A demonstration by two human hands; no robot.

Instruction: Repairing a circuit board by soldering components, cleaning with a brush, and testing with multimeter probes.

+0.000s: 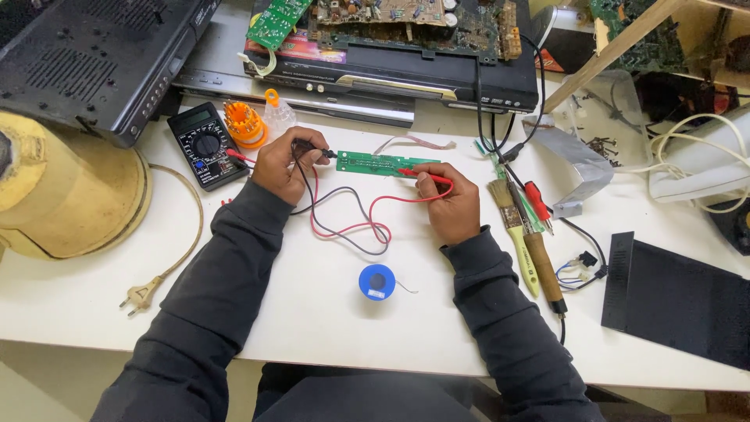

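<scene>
While the narrow green circuit board (pixel 387 164) lies flat on the white table (pixel 312 312), my left hand (pixel 281 168) pinches the black probe (pixel 312 150) at its left end; my right hand (pixel 451 202) presses the red probe (pixel 422 174) mid-board (multimeter (pixel 207 146) leftward, readable).

The left hand (pixel 281 166) holds a black probe (pixel 312 148) at the left end of a narrow green circuit board (pixel 380 163). The right hand (pixel 449 202) presses a red probe (pixel 422 174) on the board. Both wires run (in loops) over the white table (pixel 328 312) toward a black multimeter (pixel 207 145). A blue solder spool (pixel 377 281) lies near.
</scene>
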